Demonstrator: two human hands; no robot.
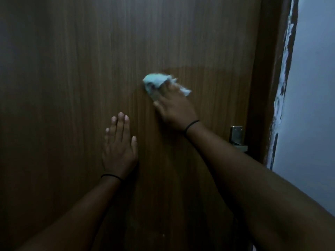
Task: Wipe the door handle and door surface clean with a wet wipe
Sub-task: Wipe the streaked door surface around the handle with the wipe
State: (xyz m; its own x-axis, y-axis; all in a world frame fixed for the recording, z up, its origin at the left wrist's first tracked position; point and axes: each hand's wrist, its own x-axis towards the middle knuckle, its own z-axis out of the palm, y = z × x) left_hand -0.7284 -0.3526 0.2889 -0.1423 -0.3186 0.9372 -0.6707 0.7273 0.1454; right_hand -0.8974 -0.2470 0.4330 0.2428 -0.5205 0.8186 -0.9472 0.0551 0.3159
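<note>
A brown wood-grain door (72, 69) fills most of the view. My right hand (175, 107) presses a crumpled white wet wipe (154, 81) flat against the door's middle, with the wipe bunched under and beyond the fingertips. A damp, lighter patch shows on the door to the right of the wipe. My left hand (118, 147) lies flat on the door with straight fingers, below and left of the wipe. The metal door handle (237, 137) sits at the door's right edge, partly hidden behind my right forearm.
The dark door frame (268, 87) runs down the right side. Beyond it is a pale wall (311, 105) with a rough, chipped edge along the frame.
</note>
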